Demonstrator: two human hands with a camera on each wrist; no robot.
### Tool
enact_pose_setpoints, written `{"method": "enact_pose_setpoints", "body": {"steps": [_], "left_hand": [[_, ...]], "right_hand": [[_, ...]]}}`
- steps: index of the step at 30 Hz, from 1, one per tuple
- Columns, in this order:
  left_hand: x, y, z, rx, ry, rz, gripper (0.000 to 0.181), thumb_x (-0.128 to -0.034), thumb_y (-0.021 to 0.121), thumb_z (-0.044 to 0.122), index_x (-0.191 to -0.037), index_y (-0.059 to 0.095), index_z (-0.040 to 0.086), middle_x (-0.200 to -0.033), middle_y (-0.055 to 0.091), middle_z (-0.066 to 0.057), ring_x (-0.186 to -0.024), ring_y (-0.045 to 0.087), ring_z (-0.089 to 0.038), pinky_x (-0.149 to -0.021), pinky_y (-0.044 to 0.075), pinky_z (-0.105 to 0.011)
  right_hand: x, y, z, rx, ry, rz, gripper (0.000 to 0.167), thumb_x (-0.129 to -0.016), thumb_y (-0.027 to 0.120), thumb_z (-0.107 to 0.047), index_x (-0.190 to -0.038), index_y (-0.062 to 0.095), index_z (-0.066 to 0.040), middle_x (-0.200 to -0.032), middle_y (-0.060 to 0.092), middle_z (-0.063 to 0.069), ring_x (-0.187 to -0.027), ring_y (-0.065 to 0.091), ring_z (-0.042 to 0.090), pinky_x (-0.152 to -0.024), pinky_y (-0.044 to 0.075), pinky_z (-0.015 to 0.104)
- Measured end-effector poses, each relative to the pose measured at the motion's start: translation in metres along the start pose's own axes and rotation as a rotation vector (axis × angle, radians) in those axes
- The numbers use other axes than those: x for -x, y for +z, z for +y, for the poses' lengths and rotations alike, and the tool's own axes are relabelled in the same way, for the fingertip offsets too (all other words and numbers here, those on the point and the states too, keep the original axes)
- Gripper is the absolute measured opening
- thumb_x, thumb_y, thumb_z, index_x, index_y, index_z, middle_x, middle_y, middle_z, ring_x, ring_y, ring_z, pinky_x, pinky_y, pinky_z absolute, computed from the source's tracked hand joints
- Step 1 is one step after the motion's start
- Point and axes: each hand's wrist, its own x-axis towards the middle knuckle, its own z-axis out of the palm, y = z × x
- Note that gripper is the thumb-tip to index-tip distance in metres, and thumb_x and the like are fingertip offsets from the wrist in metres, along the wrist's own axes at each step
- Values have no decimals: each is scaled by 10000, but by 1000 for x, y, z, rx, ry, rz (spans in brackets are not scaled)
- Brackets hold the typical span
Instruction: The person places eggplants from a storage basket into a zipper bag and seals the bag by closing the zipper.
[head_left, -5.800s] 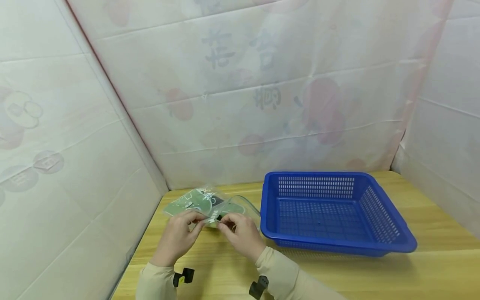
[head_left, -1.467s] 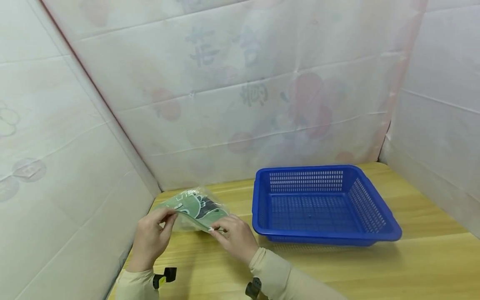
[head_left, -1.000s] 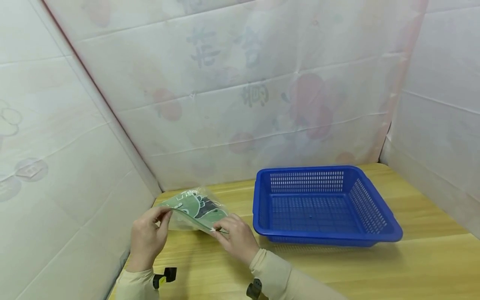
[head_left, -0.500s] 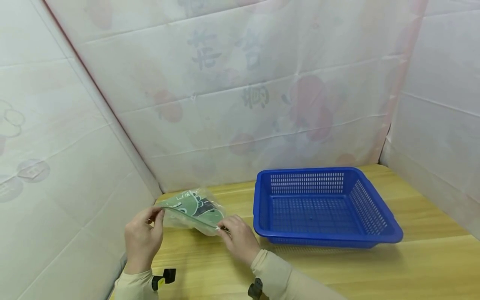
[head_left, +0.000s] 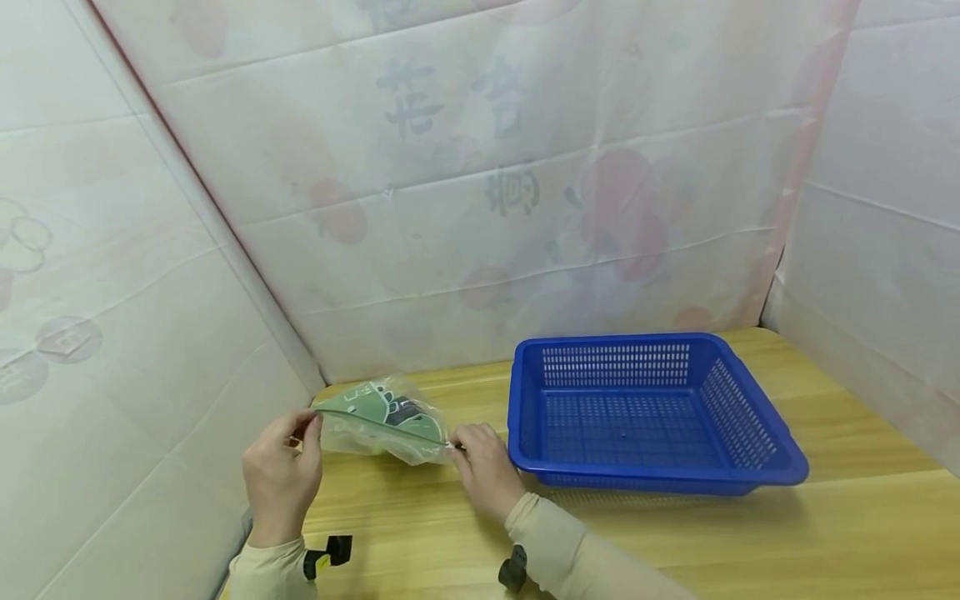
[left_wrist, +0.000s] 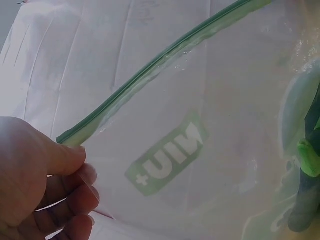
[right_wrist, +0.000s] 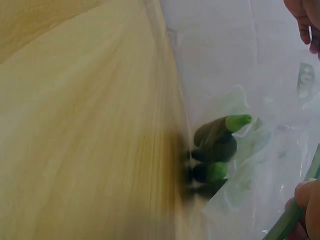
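A clear zipper bag (head_left: 363, 437) with green print is stretched between my hands, over the left part of the table. My left hand (head_left: 281, 475) pinches its left top corner; in the left wrist view the thumb presses below the end of the green zipper strip (left_wrist: 165, 55). At the strip's other end, my right hand (head_left: 487, 471) grips the edge, where a small white slider (right_wrist: 312, 180) shows by the thumb in the right wrist view. Several dark, rounded things (right_wrist: 215, 145) with bright green ends lie inside the bag, blurred by the plastic; their kind is unclear.
A blue perforated plastic basket (head_left: 525, 400) stands on the wooden table (head_left: 420, 533), just right of my right hand. Pale printed sheeting (head_left: 465, 250) hangs behind the table and along both sides.
The bag's mouth gaped in a loop 5.8 seconds ago; its edge is now drawn straight. My left hand has moved left. Lately my right hand has slid rightward with the white slider.
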Motion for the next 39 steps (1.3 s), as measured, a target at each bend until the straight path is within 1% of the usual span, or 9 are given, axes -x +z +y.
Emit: {"method": "enact_pose_setpoints", "body": {"steps": [5,14,18,23,26,29,31,35,39], "left_hand": [[1,1,-2,-8,-22,-1,41,-817,681,-46,-810,685,-5,-702,653,-114,-590,595,-222,-558,462,-297],[1,2,-3,-17,-60,25,42,-819,684,-44,-819,694,-2,-701,660,-112,-586,600,-233,-570,425,-198],[1,2,-2,-21,-75,50,47,-810,694,-49,-806,687,-2,-689,655,-108,-577,600,-230,-552,410,-192],[1,2,0,-31,-88,54,42,-819,691,-32,-792,685,-1,-672,647,-102,-564,588,-222,-536,404,-197],[2,3,-1,-36,-90,43,38,-826,687,-17,-789,683,-6,-668,646,-99,-558,586,-216,-530,406,-195],[3,3,-1,-30,-84,-10,41,-831,686,-5,-792,685,6,-656,641,-72,-548,582,-187,-512,406,-183],[4,2,-2,-20,-77,-73,41,-830,681,-4,-794,681,16,-646,631,-45,-541,571,-151,-496,412,-183],[6,-1,-1,-31,-78,-260,77,-838,648,7,-786,643,64,-611,582,25,-488,497,-64,-445,394,-210],[5,-2,1,-62,-107,-489,104,-851,611,31,-779,603,105,-604,527,62,-473,424,-50,-461,370,-239]], "right_hand": [[0,1,5,-29,36,-20,34,-956,587,-128,-923,584,-122,-903,591,-67,-843,490,102,-737,433,277],[2,5,11,-66,122,-54,42,-956,566,-65,-930,541,-87,-864,549,-49,-804,442,117,-703,406,277],[3,8,16,-81,167,-36,75,-948,572,-44,-912,535,-98,-846,547,-33,-800,465,130,-707,406,289],[3,11,22,-55,221,8,98,-938,590,-45,-890,533,-110,-804,545,-29,-770,501,133,-678,411,282],[3,13,25,-100,245,5,88,-940,575,-22,-906,526,-85,-825,556,-2,-764,510,138,-662,423,272],[4,15,28,-163,285,0,76,-952,548,-13,-915,505,-64,-852,544,21,-768,501,151,-658,419,270],[5,15,31,-181,303,10,87,-953,532,2,-914,481,-56,-858,528,33,-782,502,168,-667,421,277],[7,16,35,-139,297,70,102,-931,542,27,-937,477,-51,-883,539,61,-820,542,210,-697,449,307],[7,16,36,-105,268,102,116,-908,559,48,-971,523,-43,-934,569,76,-866,562,225,-743,462,336]]}}
